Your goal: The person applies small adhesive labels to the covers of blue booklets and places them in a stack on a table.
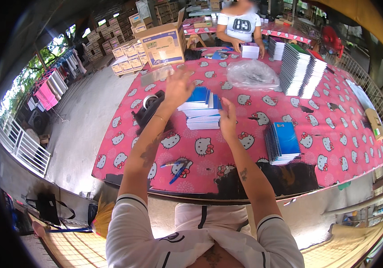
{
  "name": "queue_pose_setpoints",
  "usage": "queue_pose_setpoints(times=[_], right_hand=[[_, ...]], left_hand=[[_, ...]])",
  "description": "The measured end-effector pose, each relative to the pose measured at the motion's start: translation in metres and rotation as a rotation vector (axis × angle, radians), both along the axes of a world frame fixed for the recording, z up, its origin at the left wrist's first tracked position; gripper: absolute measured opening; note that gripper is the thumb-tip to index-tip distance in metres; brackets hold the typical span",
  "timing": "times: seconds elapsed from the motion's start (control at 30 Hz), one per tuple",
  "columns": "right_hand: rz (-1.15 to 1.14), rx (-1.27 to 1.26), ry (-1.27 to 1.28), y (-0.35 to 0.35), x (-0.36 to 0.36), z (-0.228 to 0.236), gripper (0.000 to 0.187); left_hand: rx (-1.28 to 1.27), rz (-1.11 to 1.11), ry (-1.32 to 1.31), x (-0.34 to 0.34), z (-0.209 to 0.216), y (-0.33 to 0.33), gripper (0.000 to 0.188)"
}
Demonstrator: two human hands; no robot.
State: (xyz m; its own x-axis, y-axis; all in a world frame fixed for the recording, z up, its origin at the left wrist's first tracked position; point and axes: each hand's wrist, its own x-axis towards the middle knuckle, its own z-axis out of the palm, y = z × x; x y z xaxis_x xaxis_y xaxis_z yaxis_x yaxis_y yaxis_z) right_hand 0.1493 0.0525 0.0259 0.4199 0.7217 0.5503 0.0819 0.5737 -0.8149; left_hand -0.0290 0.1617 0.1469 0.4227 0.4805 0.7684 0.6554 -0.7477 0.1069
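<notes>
Head view: pink-patterned table (pixel 325 149), open carton (pixel 164 48) at its far left. Blue-covered notebooks (pixel 202 119) piled unevenly mid-table, between the hands. Black tape dispenser (pixel 150 112) left of pile. Left hand (pixel 180 88) blurred, fingers apart, near pile's far-left corner. Right hand (pixel 228 115) fingers parted, beside pile's right edge; contact cannot be told. Blue implement (pixel 179 173) near front edge.

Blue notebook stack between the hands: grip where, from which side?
Probably low on the notebook stack's left and right sides, one palm from each side: its layers look staggered, so a one-sided pinch may let some slide. The right hand is beside its right edge.
</notes>
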Motion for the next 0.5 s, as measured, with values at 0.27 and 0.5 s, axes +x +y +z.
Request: queue_pose_setpoints(times=[0.27, 0.5], right_hand=[[-0.059, -0.183, -0.385, -0.021, -0.001, -0.03, 0.072], [-0.271, -0.211, -0.473, -0.03, -0.024, -0.028, 0.046]], left_hand=[[-1.6, -0.236, -0.96, -0.044, -0.049, -0.036, 0.091], [-1.607, -0.315, -1.017, -0.061, -0.053, -0.037, 0.096]])
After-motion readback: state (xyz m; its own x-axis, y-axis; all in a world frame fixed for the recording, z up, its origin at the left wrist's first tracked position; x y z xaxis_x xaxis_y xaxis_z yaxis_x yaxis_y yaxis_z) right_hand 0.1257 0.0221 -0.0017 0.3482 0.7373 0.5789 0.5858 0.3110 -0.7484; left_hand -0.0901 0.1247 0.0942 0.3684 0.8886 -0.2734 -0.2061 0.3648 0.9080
